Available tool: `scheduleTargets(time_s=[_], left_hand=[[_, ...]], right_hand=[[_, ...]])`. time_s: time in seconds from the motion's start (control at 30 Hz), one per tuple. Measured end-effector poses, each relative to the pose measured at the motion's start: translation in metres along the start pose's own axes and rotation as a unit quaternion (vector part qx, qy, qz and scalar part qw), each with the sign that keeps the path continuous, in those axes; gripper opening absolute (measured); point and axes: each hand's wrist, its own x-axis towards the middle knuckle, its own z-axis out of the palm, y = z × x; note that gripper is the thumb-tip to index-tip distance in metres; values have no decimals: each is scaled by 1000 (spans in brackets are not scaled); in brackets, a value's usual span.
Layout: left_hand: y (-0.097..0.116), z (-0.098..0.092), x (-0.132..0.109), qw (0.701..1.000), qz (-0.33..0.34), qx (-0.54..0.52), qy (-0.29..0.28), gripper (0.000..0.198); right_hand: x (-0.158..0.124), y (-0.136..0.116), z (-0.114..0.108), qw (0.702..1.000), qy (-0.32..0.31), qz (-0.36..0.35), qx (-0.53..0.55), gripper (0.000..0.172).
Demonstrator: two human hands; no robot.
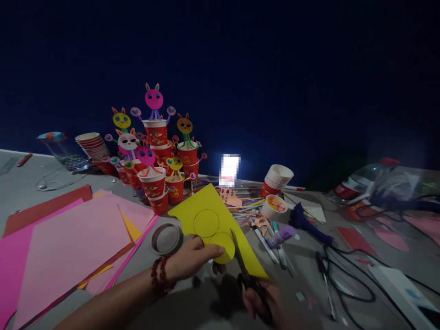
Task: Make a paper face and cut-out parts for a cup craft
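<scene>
A sheet of yellow paper [206,201] with circles drawn on it is pinched in my left hand [192,256], thumb on top and fingers beneath. One circle is partly cut round and lies under the thumb; another drawn circle shows whole above it. My right hand [263,300] grips a pair of scissors [243,263] by the handles. The blades point up and away, against the right edge of the partly cut circle. A grey tape roll [166,239] lies beside my left wrist.
Red paper cups [153,183] with paper animal figures stand stacked at the back left. Pink paper sheets [79,238] cover the left side. A glue stick [282,236], a blue glue gun [309,227], a cup of paper pieces [274,207] and black cables [357,293] lie to the right.
</scene>
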Motion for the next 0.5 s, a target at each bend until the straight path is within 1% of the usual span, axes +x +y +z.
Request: scheduleTargets(time_s=[0.2,0.37,0.5], left_hand=[[3,1,1,1000,-27,-4,14,28],[4,2,1,999,-25,-21,26,28],[10,6,2,999,-22,-26,33,35]], right_hand=[[3,14,3,1000,25,-16,2,69],[3,22,4,999,28,11,32,66],[2,22,2,999,30,-7,24,62]])
